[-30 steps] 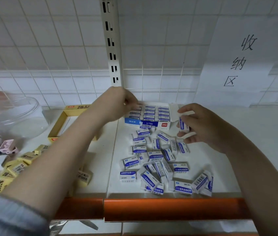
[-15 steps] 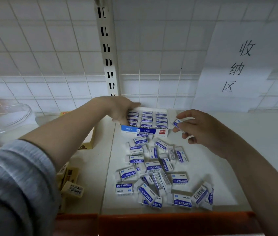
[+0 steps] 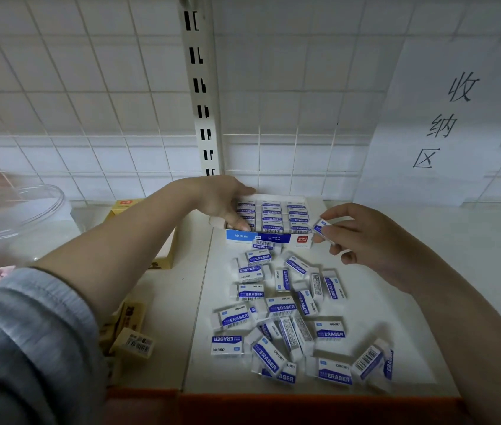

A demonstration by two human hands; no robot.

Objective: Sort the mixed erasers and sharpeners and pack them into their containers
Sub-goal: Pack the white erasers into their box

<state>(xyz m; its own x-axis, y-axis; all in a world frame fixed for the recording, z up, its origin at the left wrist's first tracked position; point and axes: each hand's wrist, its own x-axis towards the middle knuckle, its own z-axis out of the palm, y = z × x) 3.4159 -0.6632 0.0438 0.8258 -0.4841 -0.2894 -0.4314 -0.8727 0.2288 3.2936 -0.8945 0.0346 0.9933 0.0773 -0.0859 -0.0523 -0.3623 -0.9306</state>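
White erasers [image 3: 283,308] with blue ERASER sleeves, scattered loose at all angles on the shelf; more packed in neat rows inside an open blue-and-white box [image 3: 269,238] behind them; one eraser [image 3: 322,227] pinched tilted beside the box's right end.

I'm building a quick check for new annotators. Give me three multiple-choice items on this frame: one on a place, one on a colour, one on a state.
1. Where do the loose white erasers lie?
A. in front of the eraser box
B. inside the clear jar
C. behind the box

2. What colour is the box's front band?
A. green
B. blue
C. black

3. What is the right hand doing?
A. resting flat and empty
B. gripping the jar
C. pinching one eraser

Answers: 1 A, they spread on the shelf nearer the camera; 2 B, blue strip beside red logo; 3 C, fingertips pinch it beside the box.
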